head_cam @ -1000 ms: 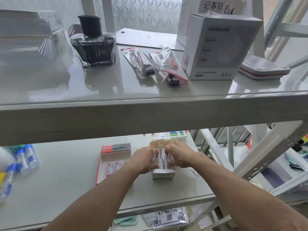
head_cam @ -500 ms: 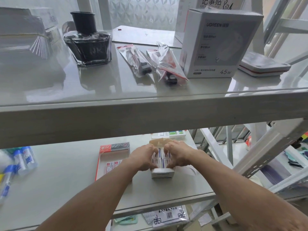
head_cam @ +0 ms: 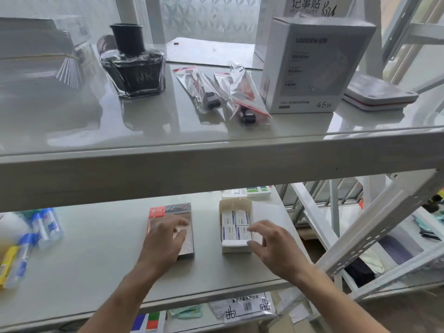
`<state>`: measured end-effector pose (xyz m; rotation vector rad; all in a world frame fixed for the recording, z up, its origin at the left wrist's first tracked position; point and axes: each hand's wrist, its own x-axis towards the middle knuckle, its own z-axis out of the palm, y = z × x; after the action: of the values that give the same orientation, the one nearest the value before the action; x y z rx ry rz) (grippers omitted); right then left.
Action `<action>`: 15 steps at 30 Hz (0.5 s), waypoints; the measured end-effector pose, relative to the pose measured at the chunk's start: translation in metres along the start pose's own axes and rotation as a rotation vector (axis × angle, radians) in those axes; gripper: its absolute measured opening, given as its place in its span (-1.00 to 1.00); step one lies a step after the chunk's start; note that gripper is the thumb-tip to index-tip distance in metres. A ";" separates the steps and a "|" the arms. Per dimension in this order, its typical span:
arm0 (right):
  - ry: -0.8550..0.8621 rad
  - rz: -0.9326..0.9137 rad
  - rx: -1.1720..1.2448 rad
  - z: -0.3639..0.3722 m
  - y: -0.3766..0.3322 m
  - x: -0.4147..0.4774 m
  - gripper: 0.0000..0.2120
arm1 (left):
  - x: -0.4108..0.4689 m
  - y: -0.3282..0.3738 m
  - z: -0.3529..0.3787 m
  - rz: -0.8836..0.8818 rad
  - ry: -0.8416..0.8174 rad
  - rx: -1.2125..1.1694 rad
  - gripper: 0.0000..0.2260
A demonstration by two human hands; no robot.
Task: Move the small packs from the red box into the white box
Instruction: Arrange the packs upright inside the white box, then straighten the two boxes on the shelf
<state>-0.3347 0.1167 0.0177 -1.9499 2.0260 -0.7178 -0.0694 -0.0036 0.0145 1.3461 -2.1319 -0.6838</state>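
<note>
The red box (head_cam: 168, 211) lies flat on the lower shelf, its tray open toward me. My left hand (head_cam: 165, 239) reaches into it with fingers bent over a small white pack (head_cam: 179, 231), mostly hidden; whether it grips the pack is unclear. To the right stands the white box (head_cam: 236, 246) with its flap up, holding several small white-and-blue packs (head_cam: 236, 224) in a tidy block. My right hand (head_cam: 269, 243) hovers at the white box's right front corner, fingers spread and empty.
An upper shelf edge (head_cam: 216, 162) overhangs the work area, carrying an ink bottle (head_cam: 134, 66), plastic bags and a charger box (head_cam: 317, 68). Glue bottles (head_cam: 45, 227) lie at the lower shelf's left. A white metal rack frame (head_cam: 374, 227) slants at right.
Both hands have left the white box. My left hand moved left into the red box; my right hand drew back to the white box's right side, uncovering the packs inside.
</note>
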 end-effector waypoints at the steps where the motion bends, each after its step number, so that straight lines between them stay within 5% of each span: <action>1: -0.033 -0.008 -0.028 0.009 -0.001 -0.008 -0.71 | -0.014 -0.011 -0.004 -0.020 0.019 0.054 -0.83; 15: 0.071 -0.003 -0.193 0.043 -0.003 -0.009 -0.87 | -0.061 -0.058 -0.007 -0.013 -0.003 0.300 -0.87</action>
<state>-0.3096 0.1177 -0.0190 -2.0575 2.2090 -0.6205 -0.0043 0.0297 -0.0289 1.5121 -2.2974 -0.3804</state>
